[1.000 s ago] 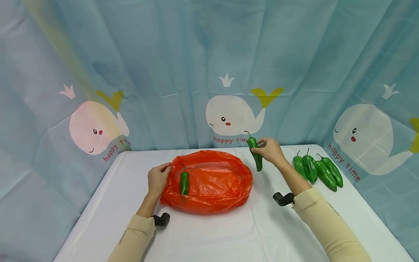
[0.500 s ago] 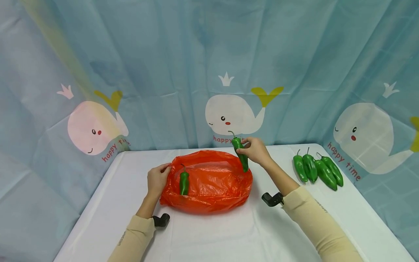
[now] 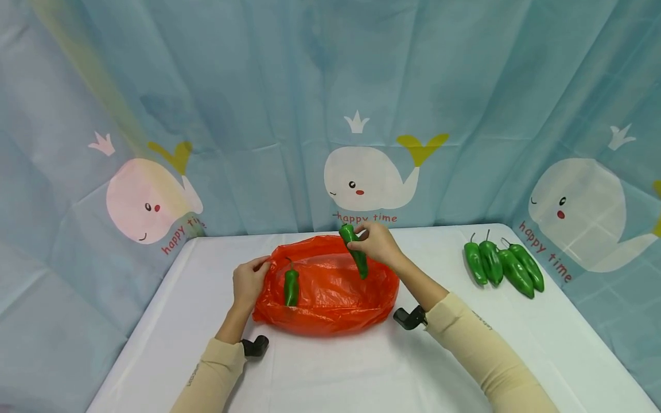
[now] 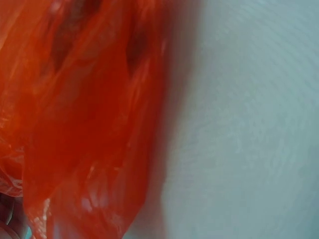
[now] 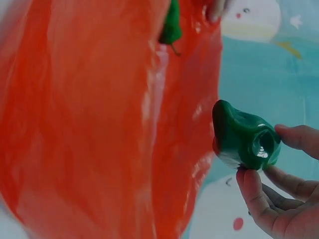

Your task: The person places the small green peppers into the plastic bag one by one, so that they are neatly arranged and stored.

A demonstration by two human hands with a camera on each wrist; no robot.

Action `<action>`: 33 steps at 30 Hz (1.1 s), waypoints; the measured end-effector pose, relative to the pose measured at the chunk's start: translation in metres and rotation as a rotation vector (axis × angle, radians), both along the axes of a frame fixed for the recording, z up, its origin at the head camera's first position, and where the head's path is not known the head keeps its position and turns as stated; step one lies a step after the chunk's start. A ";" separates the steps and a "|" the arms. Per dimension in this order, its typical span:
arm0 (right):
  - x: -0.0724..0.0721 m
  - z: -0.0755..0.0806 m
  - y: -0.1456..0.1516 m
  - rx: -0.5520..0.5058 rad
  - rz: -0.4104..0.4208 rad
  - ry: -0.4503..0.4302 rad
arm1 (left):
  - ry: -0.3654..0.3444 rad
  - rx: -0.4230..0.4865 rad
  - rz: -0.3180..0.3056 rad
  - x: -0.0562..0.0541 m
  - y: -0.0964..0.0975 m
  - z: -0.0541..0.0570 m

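A red plastic bag [image 3: 330, 321] lies with its mouth spread wide on the white table. Inside its left part one green pepper [image 3: 291, 287] stands with the stem up. My left hand [image 3: 249, 282] pinches the bag's left rim between thumb and fingers; in the left wrist view the bag's red film [image 4: 94, 129] covers most of that hand. Over the right half of the bag mouth, my right hand [image 3: 377, 243] holds a second green pepper [image 3: 354, 252] by thumb and fingertips, its tip slanting down. The right wrist view shows this held pepper [image 5: 244, 137] close up, beside the bag.
Several green peppers [image 3: 503, 264] lie side by side at the table's right rear. A blue curtain [image 3: 289, 115] with whale prints hangs behind the white table [image 3: 330, 373]. A small black camera [image 3: 409, 318] sits on the right wrist.
My right hand has carried its pepper leftward, from right of the bag to over its mouth. The left hand has stayed at the rim.
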State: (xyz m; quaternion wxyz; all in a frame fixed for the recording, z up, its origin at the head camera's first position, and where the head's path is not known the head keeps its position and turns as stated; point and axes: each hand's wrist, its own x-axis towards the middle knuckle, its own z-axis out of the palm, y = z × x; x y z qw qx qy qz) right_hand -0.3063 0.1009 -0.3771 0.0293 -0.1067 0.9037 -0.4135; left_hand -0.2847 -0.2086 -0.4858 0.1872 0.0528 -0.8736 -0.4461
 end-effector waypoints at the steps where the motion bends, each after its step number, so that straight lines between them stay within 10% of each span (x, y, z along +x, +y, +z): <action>1: 0.000 -0.002 -0.003 0.002 0.005 0.003 | 0.002 -0.002 0.000 0.000 0.000 0.000; 33: 0.018 -0.044 -0.079 0.003 0.094 -0.150 | -0.003 -0.003 0.009 -0.001 -0.003 0.001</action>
